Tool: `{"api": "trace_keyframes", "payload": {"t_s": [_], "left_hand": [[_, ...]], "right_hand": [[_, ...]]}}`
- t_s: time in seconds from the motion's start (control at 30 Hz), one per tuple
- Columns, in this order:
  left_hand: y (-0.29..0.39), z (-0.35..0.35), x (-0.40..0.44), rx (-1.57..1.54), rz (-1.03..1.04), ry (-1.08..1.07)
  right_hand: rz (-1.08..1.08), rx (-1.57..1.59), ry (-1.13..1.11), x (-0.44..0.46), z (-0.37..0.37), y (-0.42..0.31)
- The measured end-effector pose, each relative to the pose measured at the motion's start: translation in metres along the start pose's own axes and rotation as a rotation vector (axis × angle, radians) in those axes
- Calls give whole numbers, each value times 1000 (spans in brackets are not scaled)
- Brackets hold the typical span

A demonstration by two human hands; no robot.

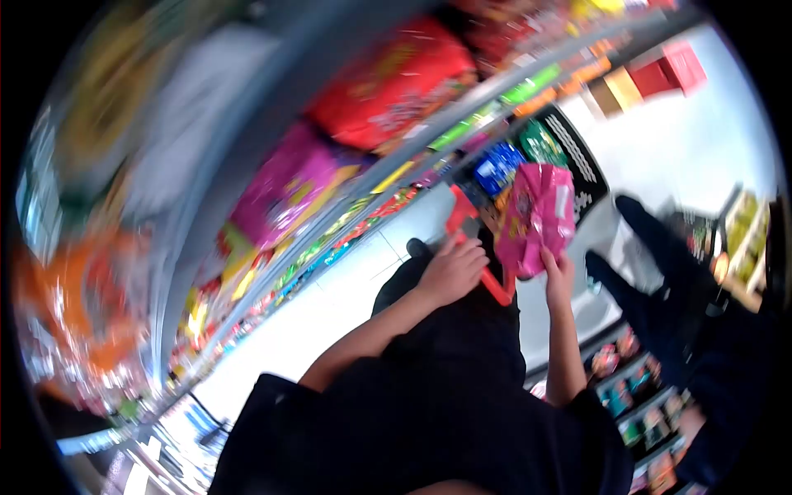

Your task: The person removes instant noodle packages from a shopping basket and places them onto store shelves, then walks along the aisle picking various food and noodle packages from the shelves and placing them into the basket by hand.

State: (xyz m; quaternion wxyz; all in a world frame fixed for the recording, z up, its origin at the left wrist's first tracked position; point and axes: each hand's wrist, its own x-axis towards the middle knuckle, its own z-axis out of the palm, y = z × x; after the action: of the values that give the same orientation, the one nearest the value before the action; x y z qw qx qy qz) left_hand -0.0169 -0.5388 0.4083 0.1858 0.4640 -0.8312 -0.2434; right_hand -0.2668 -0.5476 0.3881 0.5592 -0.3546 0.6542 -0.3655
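My left hand is closed around a red basket handle, low in front of my dark clothing. To its right, my right hand pinches the lower edge of a shiny pink snack bag, which looks crumpled. Just beyond that bag lie a blue packet and a green packet. They sit beside a black panel with white print. The pink bag hides part of the space below the handle.
Shelves slant along the left, carrying a large red bag and a purple bag. Another person's dark-clothed legs are at the right. Boxes stand at upper right, and stocked lower shelves at lower right.
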Motion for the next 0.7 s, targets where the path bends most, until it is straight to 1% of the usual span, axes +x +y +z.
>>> {"api": "trace_keyframes", "payload": {"t_s": [0.07,0.13,0.17,0.2,0.23,0.27,0.33,0.37,0.4,0.43,0.47,0.5,0.53,0.57,0.6,0.63,0.7], "left_hand": [[4,-12,-9,173,-49,-295],[-11,2,-33,88,94,-9],[-19,6,-43,-21,117,36],[-19,-5,-49,-267,-21,109],[-21,-21,-59,-523,-137,183],[-24,-34,-71,-788,-236,251],[-47,-54,-97,-1534,-602,279],[-36,-96,-109,-1720,-636,343],[-32,-125,-121,-1931,-553,379],[-21,-151,-132,-2045,-338,382],[-9,-167,-141,-2096,-314,439],[-5,-170,-146,-2084,-377,466],[-2,-172,-150,-2069,-442,493],[0,-173,-153,-2150,-366,551],[-2,-171,-155,-2223,-285,607],[-8,-170,-155,-2288,-199,653],[-17,-175,-146,-2293,-17,675]], "right_hand": [[-87,-165,-92,-35,0,-65],[-248,-218,-180,-55,4,-129],[-303,-214,-276,-67,9,-166],[-349,-213,-366,-77,16,-192],[-473,-246,-408,-79,12,-200],[-654,-261,-376,-78,12,-203],[-613,-104,-557,-79,27,-234],[-518,-76,-619,-83,48,-254],[-465,56,-636,-79,62,-250],[-764,-79,-675,-89,86,-253],[-1100,-204,-649,-100,110,-255],[-1407,-271,-581,-111,134,-257],[-1079,-270,-857,-113,142,-275],[-720,-283,-1022,-115,150,-293],[-588,-429,-1233,-88,151,-306],[-679,-400,-1252,-84,162,-312],[-848,-349,-1275,-81,172,-326]]}}
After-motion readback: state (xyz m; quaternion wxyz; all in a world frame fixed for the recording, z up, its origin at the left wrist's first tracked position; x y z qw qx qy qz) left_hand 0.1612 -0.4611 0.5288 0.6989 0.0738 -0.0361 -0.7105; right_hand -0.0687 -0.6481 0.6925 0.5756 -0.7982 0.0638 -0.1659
